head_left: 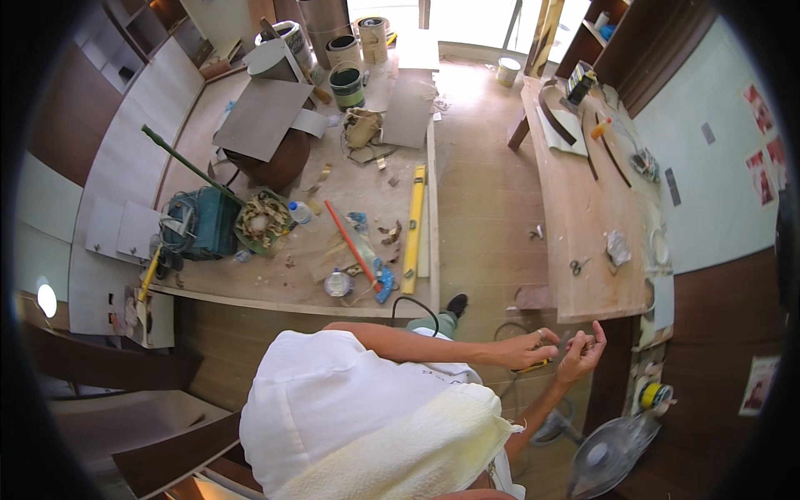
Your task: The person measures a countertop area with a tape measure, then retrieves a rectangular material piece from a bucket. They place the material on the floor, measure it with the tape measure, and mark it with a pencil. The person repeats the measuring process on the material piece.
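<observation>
Low in the view, my left hand [529, 348] has its fingers curled around a small yellow-and-black tool [537, 363], partly hidden under them. Just right of it, my right hand [581, 354] is raised with the index finger pointing up and the other fingers bent. Something small and translucent seems to lie at its fingertips, too small to name. Both hands are near the near end of a long wooden worktop [596, 292], which carries scissors [577, 267] and crumpled white material [617, 247]. A black cable loops beside my left forearm.
A large board table [308, 296] at left holds several cans [347, 83], a yellow level [414, 229], a red-handled tool [350, 242], bottles and a teal case [200, 221]. A wood-look floor [475, 167] runs between the worktops. A standing fan [604, 450] is at lower right.
</observation>
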Available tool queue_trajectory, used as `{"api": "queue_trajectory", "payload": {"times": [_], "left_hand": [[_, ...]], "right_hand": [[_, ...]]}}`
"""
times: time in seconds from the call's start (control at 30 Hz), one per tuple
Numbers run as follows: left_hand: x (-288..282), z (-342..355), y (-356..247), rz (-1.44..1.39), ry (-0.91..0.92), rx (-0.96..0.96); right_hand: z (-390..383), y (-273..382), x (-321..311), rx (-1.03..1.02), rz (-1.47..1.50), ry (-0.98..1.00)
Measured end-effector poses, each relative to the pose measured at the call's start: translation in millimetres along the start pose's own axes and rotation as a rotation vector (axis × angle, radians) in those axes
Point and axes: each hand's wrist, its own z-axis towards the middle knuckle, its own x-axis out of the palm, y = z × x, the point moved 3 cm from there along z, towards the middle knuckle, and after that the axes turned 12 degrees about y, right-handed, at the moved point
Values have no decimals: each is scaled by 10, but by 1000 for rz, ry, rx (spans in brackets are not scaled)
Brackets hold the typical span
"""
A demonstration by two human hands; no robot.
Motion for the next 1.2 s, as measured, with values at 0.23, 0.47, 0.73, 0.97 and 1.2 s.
{"api": "queue_trajectory", "payload": {"times": [0.23,0.47,0.73,0.97,1.2], "left_hand": [[-1403,906,-102,-149,-287,-73],[-2664,997,-410,-45,-658,-64],[-3116,1022,-318,-113,-926,-205],[-3858,2245,-539,21,-857,-146],[-4902,3124,-911,67,-801,-112]], "right_hand": [[1689,-121,232,0,-97,249],[2508,-690,1308,198,-157,635],[3276,-563,2323,-20,-100,934],[4846,-933,2511,61,176,1009],[6478,-941,2796,38,214,957]]}}
